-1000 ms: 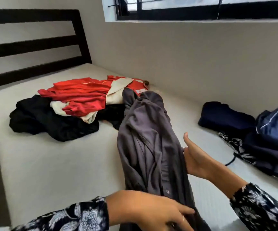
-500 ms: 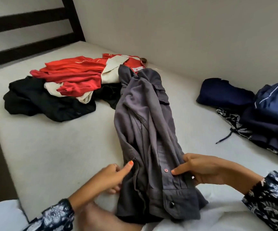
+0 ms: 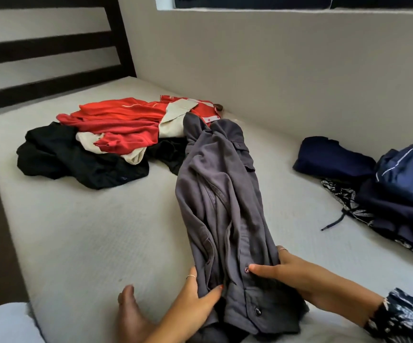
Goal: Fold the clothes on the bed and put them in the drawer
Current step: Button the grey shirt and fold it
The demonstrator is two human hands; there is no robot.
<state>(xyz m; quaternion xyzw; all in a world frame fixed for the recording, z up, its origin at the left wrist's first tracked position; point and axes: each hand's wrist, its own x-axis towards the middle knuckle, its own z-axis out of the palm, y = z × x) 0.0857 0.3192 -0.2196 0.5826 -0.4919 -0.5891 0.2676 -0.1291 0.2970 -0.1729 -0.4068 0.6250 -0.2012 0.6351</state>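
A grey button shirt [image 3: 222,201] lies bunched lengthwise down the middle of the white mattress [image 3: 84,238], collar end near me. My left hand [image 3: 195,295] grips its left edge, thumb on top and fingers under the cloth. My right hand [image 3: 282,271] holds the right side, thumb pressed near a button and fingers tucked beneath. Farther back lies a heap of unfolded clothes: red garment [image 3: 126,122], cream piece [image 3: 173,116] and black garment [image 3: 71,157].
Dark blue folded clothes [image 3: 334,157] and a navy pile over a patterned piece [image 3: 403,194] sit at the right by the wall. A dark slatted headboard [image 3: 52,55] stands at the back left. My bare foot [image 3: 131,315] rests on the mattress near the left hand.
Both hands have closed in on the shirt's near end: the left went from touching its edge to gripping it, the right slid lower. The camera tilted up slightly.
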